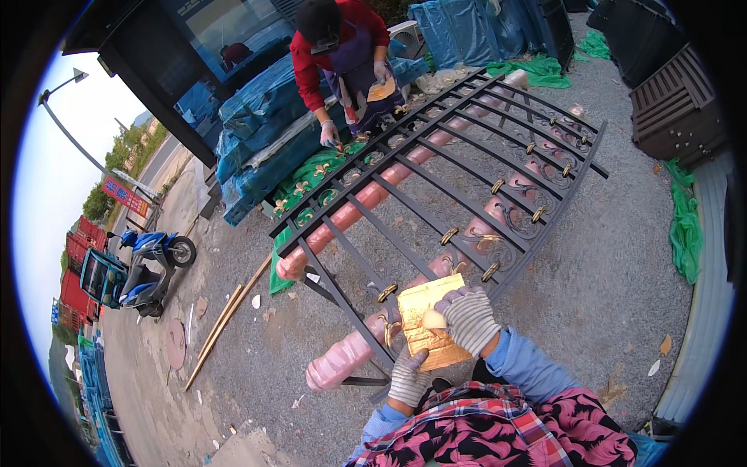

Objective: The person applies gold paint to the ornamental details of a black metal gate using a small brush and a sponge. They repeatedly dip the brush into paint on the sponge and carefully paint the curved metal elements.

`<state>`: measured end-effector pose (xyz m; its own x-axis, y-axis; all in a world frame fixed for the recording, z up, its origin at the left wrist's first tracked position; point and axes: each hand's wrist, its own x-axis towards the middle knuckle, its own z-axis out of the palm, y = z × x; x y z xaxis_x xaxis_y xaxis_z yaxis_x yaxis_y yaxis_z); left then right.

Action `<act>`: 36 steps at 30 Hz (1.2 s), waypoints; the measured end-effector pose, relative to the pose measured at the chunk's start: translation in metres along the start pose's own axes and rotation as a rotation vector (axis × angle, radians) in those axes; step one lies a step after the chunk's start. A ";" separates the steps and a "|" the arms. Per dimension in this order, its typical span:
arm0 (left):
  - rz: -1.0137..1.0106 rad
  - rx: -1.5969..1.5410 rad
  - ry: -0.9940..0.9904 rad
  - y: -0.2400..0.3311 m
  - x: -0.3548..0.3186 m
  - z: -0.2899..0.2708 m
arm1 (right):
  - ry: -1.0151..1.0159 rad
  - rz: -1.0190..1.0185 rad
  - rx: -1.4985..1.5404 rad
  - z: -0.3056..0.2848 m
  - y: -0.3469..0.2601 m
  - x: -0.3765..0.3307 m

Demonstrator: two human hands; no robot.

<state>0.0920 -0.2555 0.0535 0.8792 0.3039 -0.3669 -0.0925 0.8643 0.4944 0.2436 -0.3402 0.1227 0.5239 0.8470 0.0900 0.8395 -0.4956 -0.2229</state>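
Observation:
My left hand (408, 380), in a striped glove, grips the lower left edge of a shiny gold-coloured sheet (426, 298). My right hand (471, 321), gloved likewise, is closed on a small round cream pad (434, 319), perhaps a sponge, against the sheet. Just beyond lies a black metal railing (436, 175) with scrollwork along both long sides. Several of its collars (449, 236) are gold. Pink-wrapped supports (342, 360) hold it up off the ground.
Across the railing, a co-worker (346, 62) in red sleeves holds a gold piece and reaches toward the scrollwork. Blue-wrapped stacks (268, 136) stand behind. Wooden strips (226, 323) and a scooter (152, 265) are at left. Brown slatted panels (677, 101) and green netting (685, 226) lie right.

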 end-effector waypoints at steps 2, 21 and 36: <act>0.002 0.021 -0.019 -0.005 0.007 0.000 | 0.053 -0.071 -0.055 0.003 0.006 -0.004; 0.352 -0.173 0.265 -0.044 0.069 0.125 | 0.459 0.770 1.276 -0.044 0.299 -0.022; 0.372 -0.152 0.433 -0.002 0.107 0.071 | 0.493 1.062 1.083 -0.008 0.333 -0.053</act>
<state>0.2195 -0.2532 0.0697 0.5067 0.7062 -0.4945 -0.4520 0.7060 0.5452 0.4960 -0.5516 0.0516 0.9519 -0.0271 -0.3053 -0.3023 -0.2475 -0.9205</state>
